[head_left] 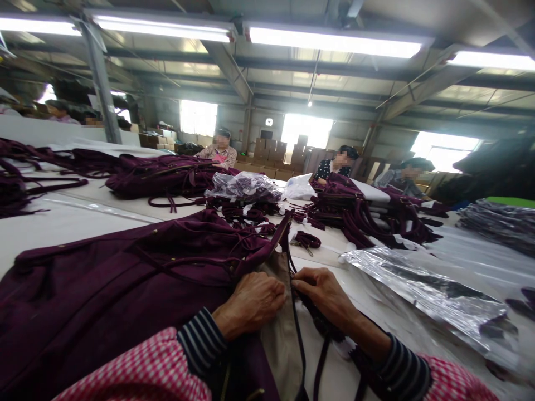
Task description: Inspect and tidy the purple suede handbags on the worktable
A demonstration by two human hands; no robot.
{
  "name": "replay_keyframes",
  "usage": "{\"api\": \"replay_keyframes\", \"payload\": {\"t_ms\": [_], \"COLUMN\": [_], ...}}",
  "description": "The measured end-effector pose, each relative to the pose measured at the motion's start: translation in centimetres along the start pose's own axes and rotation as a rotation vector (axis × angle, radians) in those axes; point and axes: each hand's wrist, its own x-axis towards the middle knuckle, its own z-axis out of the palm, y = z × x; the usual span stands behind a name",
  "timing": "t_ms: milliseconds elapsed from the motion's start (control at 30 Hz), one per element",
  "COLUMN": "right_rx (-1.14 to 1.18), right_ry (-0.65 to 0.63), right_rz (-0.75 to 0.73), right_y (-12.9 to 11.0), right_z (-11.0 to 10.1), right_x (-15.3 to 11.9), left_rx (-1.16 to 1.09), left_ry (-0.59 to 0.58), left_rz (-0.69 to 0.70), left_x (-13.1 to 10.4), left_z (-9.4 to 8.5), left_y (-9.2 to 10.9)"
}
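Observation:
A large dark purple bag (104, 295) lies on the white table in front of me, its beige lining (282, 340) showing at the opened edge. My left hand (254, 301) is closed on that lining, with the fingers curled inward. Across the opening, my right hand (324, 289) pinches the bag's dark edge between thumb and fingers. What exactly sits in the right fingertips is too small to make out. Dark straps hang below the right hand, and a purple cord (167, 267) runs over the bag's front.
Purple bags (167, 175) lie piled at the back left, with another stack (368, 211) at the back right. Clear plastic bags (430, 301) spread on the right. A coiled strap (307, 240) lies beyond my right hand. Several people work across the table (62, 217).

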Motion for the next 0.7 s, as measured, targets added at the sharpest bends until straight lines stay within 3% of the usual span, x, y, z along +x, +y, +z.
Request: {"api": "replay_keyframes", "payload": {"t_ms": [233, 400, 500, 700], "right_rx": [0.092, 0.256, 0.409, 0.596], "right_ry": [-0.072, 0.088, 0.068, -0.031], "right_rz": [-0.013, 0.040, 0.041, 0.019], "right_y": [0.1, -0.3, -1.0, -2.1], "right_z": [-0.4, 0.3, 1.2, 2.5], "right_x": [-0.8, 0.0, 0.5, 0.0], "left_rx": [-0.233, -0.699, -0.971, -1.026], "left_ry": [0.048, 0.080, 0.077, 0.123], "left_rz": [-0.078, -0.130, -0.153, -0.146], "left_x": [-0.3, -0.2, -0.1, -0.2], "left_z": [-0.4, -1.4, -1.4, -1.0], "left_y": [-0.2, -0.9, -1.4, -1.6]}}
